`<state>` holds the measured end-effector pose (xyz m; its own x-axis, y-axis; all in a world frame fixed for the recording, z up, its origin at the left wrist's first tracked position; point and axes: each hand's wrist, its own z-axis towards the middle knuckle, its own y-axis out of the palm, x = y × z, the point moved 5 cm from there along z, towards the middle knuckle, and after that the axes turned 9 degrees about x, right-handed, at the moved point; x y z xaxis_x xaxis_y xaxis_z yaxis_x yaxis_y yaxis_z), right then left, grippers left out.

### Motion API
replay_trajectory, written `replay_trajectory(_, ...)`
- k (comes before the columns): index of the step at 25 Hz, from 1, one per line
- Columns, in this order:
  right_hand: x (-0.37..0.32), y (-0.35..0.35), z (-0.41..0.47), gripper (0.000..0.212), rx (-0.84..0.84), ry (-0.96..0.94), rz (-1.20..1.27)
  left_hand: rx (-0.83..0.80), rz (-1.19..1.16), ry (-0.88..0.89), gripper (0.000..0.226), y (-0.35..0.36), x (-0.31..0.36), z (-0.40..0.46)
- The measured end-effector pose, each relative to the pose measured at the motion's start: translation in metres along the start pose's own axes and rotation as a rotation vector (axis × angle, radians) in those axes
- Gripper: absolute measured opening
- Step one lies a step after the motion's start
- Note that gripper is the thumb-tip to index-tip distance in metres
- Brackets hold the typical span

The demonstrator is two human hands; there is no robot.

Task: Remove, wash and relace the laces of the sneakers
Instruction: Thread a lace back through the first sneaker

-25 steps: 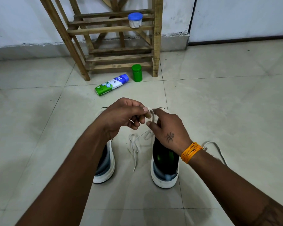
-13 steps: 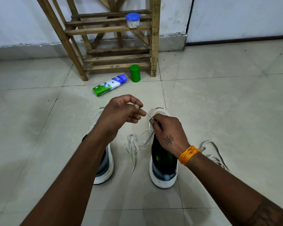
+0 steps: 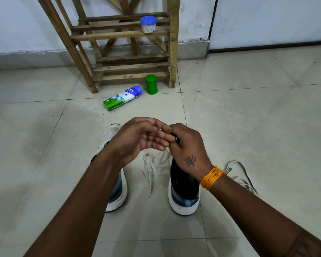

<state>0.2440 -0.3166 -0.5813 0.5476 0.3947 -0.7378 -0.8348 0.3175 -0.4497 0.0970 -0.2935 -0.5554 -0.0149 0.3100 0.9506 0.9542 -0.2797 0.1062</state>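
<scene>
A person's two hands meet over a pair of white knit sneakers standing side by side on the pale tiled floor (image 3: pixel 248 127), low in the centre of the frame. The right hand (image 3: pixel 188 147), an orange thread band (image 3: pixel 211 177) at its wrist, hovers above the right sneaker (image 3: pixel 183 201), fingers curled down as if pinching the lace at the eyelets; the grip itself is hidden. The left hand (image 3: pixel 143 138) faces it with fingers loosely bent, fingertips touching the right hand's; whether it holds the lace cannot be told. A flat white shoelace (image 3: pixel 150 167) trails from under the hands onto the floor between the shoes, the left sneaker (image 3: pixel 117 191) sitting beneath the left forearm. A second white lace (image 3: pixel 239 175) lies loose at right. The lace looks light, limp and easily tangled, best taken near its stiff tip or close to the eyelet. At upper centre stands a wooden slatted rack (image 3: pixel 130 65) bearing a blue-lidded plastic jar (image 3: pixel 148 24); a green canister (image 3: pixel 151 84) and a toppled green-and-white bottle (image 3: pixel 122 97) sit below.
</scene>
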Motion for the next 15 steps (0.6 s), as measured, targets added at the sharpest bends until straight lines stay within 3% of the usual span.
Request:
replay_trajectory(2,0.001,0.0,-0.001,0.018,0.049,0.02,0.037,0.02,-0.028,0.042,0.038,-0.002,0.001,0.001)
replay_trajectory(7,0.004,0.001,-0.001,0.042,0.01,0.166,0.126,0.149,0.084,0.166,0.027,-0.006,-0.008,0.007)
replay_trajectory(15,0.006,0.006,-0.007,0.022,-0.041,0.18,0.142,0.27,0.237,0.306,0.009,0.005,-0.01,0.011)
